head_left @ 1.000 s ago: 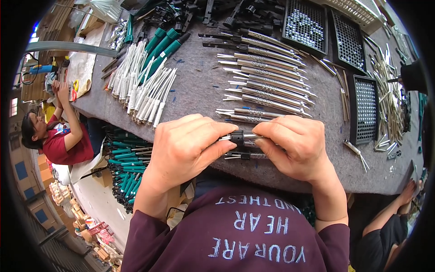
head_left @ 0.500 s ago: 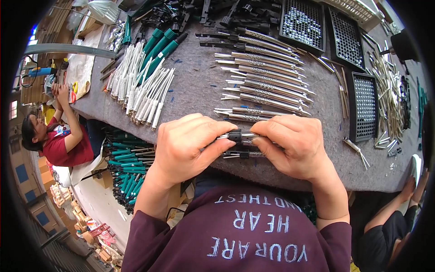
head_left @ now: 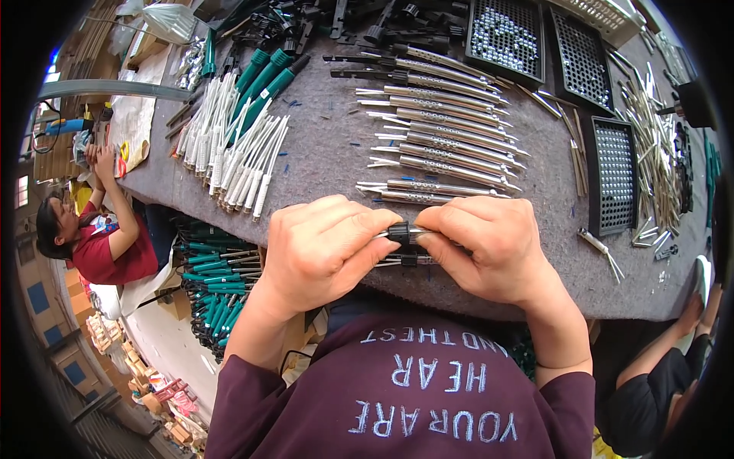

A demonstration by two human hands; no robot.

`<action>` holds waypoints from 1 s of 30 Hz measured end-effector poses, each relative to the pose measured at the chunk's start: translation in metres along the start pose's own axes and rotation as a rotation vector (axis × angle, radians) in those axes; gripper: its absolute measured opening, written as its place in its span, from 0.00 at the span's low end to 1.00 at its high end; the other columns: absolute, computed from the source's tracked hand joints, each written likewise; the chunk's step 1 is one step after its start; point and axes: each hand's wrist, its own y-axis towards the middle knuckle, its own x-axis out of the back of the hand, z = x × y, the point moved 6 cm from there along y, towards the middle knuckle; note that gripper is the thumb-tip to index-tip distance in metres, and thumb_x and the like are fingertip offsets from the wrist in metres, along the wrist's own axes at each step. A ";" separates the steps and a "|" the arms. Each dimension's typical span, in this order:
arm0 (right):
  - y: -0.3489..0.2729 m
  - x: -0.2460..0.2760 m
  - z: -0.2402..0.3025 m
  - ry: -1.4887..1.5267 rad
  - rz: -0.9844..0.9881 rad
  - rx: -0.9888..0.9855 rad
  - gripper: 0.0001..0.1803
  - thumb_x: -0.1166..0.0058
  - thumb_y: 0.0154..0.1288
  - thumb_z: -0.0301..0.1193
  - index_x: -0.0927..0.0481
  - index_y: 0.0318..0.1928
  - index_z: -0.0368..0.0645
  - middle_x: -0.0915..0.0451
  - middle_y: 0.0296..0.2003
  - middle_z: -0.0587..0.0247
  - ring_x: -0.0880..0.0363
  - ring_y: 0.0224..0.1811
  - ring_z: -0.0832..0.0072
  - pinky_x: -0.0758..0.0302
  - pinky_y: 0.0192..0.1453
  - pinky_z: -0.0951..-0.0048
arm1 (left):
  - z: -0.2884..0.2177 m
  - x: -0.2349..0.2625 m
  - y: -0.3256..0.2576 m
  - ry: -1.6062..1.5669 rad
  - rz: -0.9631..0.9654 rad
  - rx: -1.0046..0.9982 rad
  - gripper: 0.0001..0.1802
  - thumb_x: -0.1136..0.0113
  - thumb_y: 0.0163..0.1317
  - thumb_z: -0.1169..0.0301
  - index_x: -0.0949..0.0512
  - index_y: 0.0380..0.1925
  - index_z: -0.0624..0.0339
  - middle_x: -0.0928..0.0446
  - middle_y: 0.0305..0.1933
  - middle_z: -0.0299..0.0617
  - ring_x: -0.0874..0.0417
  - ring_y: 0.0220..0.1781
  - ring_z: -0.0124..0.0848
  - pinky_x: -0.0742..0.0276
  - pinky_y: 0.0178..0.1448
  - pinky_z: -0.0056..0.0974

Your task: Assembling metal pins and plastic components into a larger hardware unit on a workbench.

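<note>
Metal tube (head_left: 397, 232) with black collar, pinched between left hand (head_left: 321, 249) and right hand (head_left: 489, 245); black perforated trays (head_left: 614, 174) beyond.

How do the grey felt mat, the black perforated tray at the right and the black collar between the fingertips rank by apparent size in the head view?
1. grey felt mat
2. black perforated tray
3. black collar, though it sits nearer the camera.

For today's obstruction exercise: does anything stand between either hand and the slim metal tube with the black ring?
Nothing visible does. The left hand and right hand both pinch the slim metal tube with the black ring directly, above the grey felt-covered table.
</note>
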 end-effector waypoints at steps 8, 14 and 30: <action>0.001 0.001 0.001 -0.004 -0.010 0.009 0.08 0.28 0.60 0.28 0.12 0.40 0.46 0.14 0.29 0.63 0.14 0.28 0.62 0.19 0.31 0.65 | 0.000 -0.005 0.003 -0.022 -0.021 0.012 0.13 0.23 0.56 0.74 0.12 0.41 0.63 0.12 0.32 0.45 0.13 0.29 0.40 0.21 0.33 0.39; -0.001 -0.003 -0.008 0.014 0.009 -0.042 0.08 0.30 0.65 0.35 0.14 0.42 0.48 0.15 0.31 0.65 0.12 0.32 0.63 0.17 0.34 0.62 | 0.004 -0.008 0.002 -0.027 -0.016 0.037 0.12 0.22 0.56 0.73 0.12 0.40 0.64 0.12 0.32 0.45 0.13 0.29 0.41 0.21 0.34 0.40; 0.002 0.028 -0.011 -0.105 -0.104 0.000 0.09 0.25 0.58 0.34 0.10 0.37 0.46 0.15 0.33 0.66 0.16 0.35 0.65 0.17 0.40 0.64 | 0.009 -0.012 0.003 0.066 0.010 0.133 0.14 0.19 0.50 0.70 0.10 0.39 0.55 0.13 0.38 0.41 0.12 0.42 0.42 0.18 0.43 0.42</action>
